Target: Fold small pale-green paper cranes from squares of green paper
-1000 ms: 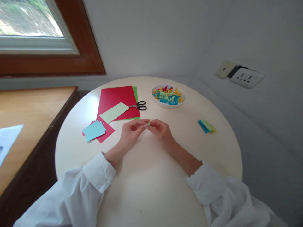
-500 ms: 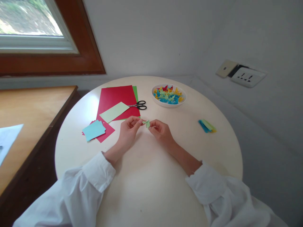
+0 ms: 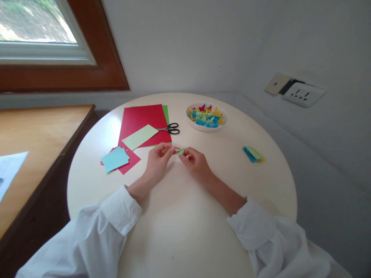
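Note:
A small light-green folded paper piece (image 3: pixel 180 151) is held between both hands above the middle of the round table. My left hand (image 3: pixel 160 157) pinches its left end between thumb and fingers. On the other side, my right hand (image 3: pixel 194 160) grips it with thumb and forefinger. The exact folds are too small to make out. Just beyond my left hand lie a light-green paper strip (image 3: pixel 139 137) and black-handled scissors (image 3: pixel 171 129), both resting on a red sheet (image 3: pixel 143 116).
A white round dish (image 3: pixel 207 128) at the back holds several folded paper pieces in red, yellow, green and blue. Light-blue paper squares (image 3: pixel 115 159) lie at left over red paper. Colored paper slips (image 3: pixel 254 154) sit at right. A wooden desk (image 3: pixel 43 135) stands beyond the table's left side.
The green folded paper has turned slightly between my fingers, and my right thumb and forefinger have shifted a little to the left along it. Everything else stays put.

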A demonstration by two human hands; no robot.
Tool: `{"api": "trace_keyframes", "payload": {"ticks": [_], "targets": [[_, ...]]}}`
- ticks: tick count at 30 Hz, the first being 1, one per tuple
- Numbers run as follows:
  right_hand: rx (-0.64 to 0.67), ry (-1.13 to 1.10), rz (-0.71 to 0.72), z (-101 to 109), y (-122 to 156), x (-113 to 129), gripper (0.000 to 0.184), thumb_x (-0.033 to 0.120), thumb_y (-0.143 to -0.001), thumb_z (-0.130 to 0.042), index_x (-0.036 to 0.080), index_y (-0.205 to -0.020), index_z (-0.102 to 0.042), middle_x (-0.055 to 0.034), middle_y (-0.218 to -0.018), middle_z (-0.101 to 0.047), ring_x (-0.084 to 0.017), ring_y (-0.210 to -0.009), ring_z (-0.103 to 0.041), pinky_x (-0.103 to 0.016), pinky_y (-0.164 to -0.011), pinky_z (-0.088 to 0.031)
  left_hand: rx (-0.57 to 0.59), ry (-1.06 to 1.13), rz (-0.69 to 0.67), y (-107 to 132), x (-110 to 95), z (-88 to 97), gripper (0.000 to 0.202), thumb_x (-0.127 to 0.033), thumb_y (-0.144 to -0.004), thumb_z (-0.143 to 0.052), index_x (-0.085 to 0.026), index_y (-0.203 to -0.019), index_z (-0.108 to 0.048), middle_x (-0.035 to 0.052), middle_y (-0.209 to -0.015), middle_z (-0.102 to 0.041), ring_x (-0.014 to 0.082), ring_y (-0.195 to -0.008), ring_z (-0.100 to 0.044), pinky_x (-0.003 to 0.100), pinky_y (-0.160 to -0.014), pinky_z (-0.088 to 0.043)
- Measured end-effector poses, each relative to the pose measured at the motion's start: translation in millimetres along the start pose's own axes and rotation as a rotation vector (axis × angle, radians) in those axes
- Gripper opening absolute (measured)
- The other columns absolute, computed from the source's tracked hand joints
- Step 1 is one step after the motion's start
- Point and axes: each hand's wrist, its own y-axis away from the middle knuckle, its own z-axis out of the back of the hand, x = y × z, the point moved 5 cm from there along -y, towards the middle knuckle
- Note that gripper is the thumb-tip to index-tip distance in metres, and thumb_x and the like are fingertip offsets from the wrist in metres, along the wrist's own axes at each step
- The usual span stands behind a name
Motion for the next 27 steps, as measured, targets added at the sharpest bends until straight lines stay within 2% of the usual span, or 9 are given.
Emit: {"api": "trace_keyframes", "payload": {"ticks": [6, 11, 16, 21, 27], "targets": [[0.003, 0.059, 0.070, 0, 0, 4, 0.012, 0.025, -0.077, -0.048, 0.019, -0.068, -0.053, -0.0001, -0.067, -0.056, -0.013, -0.062, -0.050, -0.025, -0.057, -0.038, -0.012, -0.092, -0.045, 1, -6, 0.1, 0.016, -0.031, -0.073, -0.065, -0.016, -0.072, -0.059, 0.0032, -0.077, -0.069, 0.0144, -0.078, -0.062, 0.028, -0.079, -0.045], [0.013, 0.076, 0.063, 1, 0, 5, 0.012, 0.023, -0.076, -0.046, 0.020, -0.064, -0.048, 0.0014, -0.063, -0.052, -0.012, -0.060, -0.048, -0.025, -0.057, -0.038, -0.046, -0.132, -0.056, 0, -6, 2.4, 0.018, -0.033, -0.072, -0.065, -0.017, -0.072, -0.056, 0.0029, -0.075, -0.068, 0.0154, -0.076, -0.063, 0.029, -0.077, -0.046], [0.058, 0.085, 0.080, 0, 1, 8, 0.012, 0.023, -0.077, -0.043, 0.021, -0.065, -0.045, 0.0026, -0.060, -0.047, -0.012, -0.059, -0.046, -0.025, -0.057, -0.037, -0.117, -0.060, 0.061, -2, 4, 7.7, 0.019, -0.032, -0.068, -0.067, -0.017, -0.071, -0.055, -0.0030, -0.059, -0.061, 0.0125, -0.064, -0.061, 0.028, -0.073, -0.047], [0.102, 0.069, 0.113, -2, 3, 10, 0.014, 0.024, -0.079, -0.042, 0.020, -0.066, -0.046, 0.0019, -0.063, -0.048, -0.012, -0.060, -0.046, -0.025, -0.058, -0.037, -0.130, 0.057, 0.168, -3, 9, 7.2, 0.021, -0.030, -0.064, -0.070, -0.015, -0.068, -0.056, -0.0033, -0.056, -0.059, 0.0100, -0.059, -0.058, 0.024, -0.065, -0.046], [0.132, 0.048, 0.135, -3, 3, 10, 0.015, 0.027, -0.081, -0.040, 0.020, -0.068, -0.047, 0.0015, -0.065, -0.049, -0.012, -0.062, -0.047, -0.025, -0.060, -0.037, -0.114, 0.158, 0.220, -3, 12, 7.8, 0.018, -0.024, -0.062, -0.071, -0.014, -0.065, -0.057, -0.0026, -0.056, -0.057, 0.0081, -0.055, -0.054, 0.022, -0.060, -0.044]]}}
